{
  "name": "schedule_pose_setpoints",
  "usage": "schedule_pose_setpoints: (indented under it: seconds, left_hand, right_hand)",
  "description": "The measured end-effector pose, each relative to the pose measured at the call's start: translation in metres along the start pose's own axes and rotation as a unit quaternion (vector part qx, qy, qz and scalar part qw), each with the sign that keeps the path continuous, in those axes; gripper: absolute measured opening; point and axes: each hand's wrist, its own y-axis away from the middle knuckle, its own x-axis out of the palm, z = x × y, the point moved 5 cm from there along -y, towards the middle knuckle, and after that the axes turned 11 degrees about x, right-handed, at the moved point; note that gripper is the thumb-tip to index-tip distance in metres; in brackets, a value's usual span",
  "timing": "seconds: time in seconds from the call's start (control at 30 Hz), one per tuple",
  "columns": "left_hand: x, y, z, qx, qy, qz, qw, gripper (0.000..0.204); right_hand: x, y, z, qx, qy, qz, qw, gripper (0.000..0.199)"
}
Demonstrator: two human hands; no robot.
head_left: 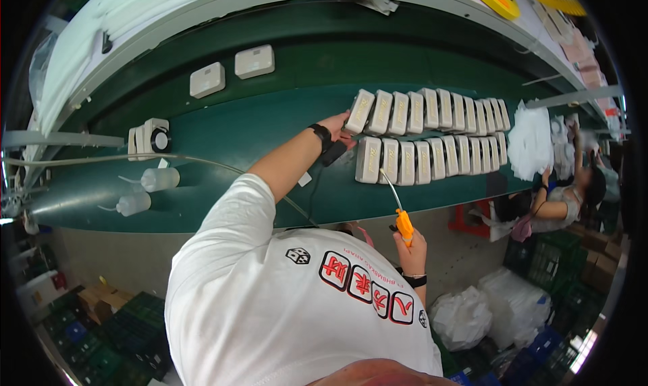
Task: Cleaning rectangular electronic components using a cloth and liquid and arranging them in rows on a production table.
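Two rows of pale, rounded rectangular cases with gold lettering stand on edge on the green table (270, 149). My left hand (335, 127) is at the left end of the far row, its fingers closed about the lower edge of the tilted end case (359, 112). Part of those fingers is hidden by the case. In my right hand (412, 251), at the table's front edge, is an orange air blow gun (404, 226). Its thin, bent metal nozzle points at the near row, with the tip close to a case (389, 162) near the left end.
Two more cases lie at the back, one of them a pale case (254, 61). On the left are several upright pale cases (140, 140), a squeeze bottle (160, 178) and a long hose (169, 157). White packing sheets (530, 141) lie to the right, where a co-worker (563, 200) sits.
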Motion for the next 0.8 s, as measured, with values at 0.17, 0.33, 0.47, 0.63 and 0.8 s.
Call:
schedule_pose_setpoints:
  seconds: [0.17,0.33,0.47,0.63,0.8]
  left_hand:
    - [-0.068,0.002,-0.073,0.081,-0.287,0.032,0.954,0.04]
    - [-0.093,-0.018,-0.184,0.399,-0.009,-0.137,0.906,0.038]
    - [-0.113,-0.057,-0.226,0.356,0.127,-0.226,0.898,0.044]
    - [-0.121,-0.054,-0.233,0.325,0.237,-0.223,0.888,0.052]
    - [-0.136,0.027,-0.203,0.42,0.242,-0.168,0.858,0.052]
  right_hand:
    - [0.003,0.001,0.001,0.028,0.017,-0.005,0.999,0.026]
    - [0.012,0.009,0.011,0.057,0.052,0.012,0.997,0.025]
    - [0.03,0.02,0.019,0.045,0.101,0.02,0.994,0.025]
    - [0.039,0.024,0.026,0.058,0.118,0.038,0.991,0.025]
    - [0.039,0.011,0.03,0.006,0.104,0.035,0.994,0.026]
